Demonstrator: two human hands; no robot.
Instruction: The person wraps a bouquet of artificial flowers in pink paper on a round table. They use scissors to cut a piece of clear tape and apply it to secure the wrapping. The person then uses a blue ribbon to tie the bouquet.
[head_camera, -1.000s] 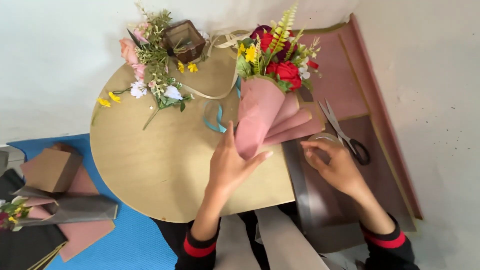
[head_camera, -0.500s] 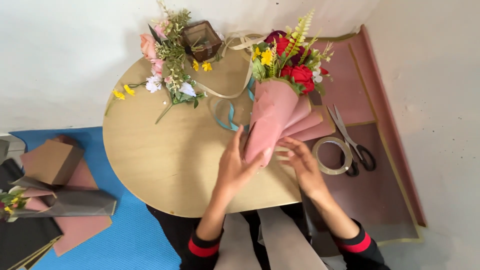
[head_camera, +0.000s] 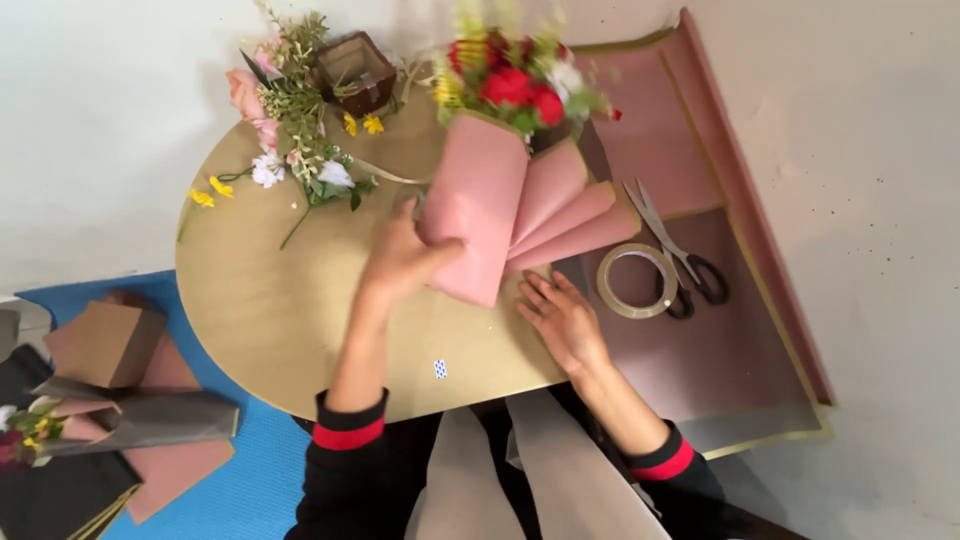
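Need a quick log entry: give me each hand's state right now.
Left hand: closed on the pink paper-wrapped bouquet of red flowers.
Right hand: open, flat on the round wooden table, holding nothing.

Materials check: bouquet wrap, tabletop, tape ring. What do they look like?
Wrap: matte pink paper, probably; it holds crisp fan folds without shine. The left hand grips its edge; the right hand lies flat beside it.
Tabletop: tan wood or laminate, smooth, faint grain; cannot tell which.
Tape ring: clear plastic tape, probably; translucent and glossy, mat showing through.
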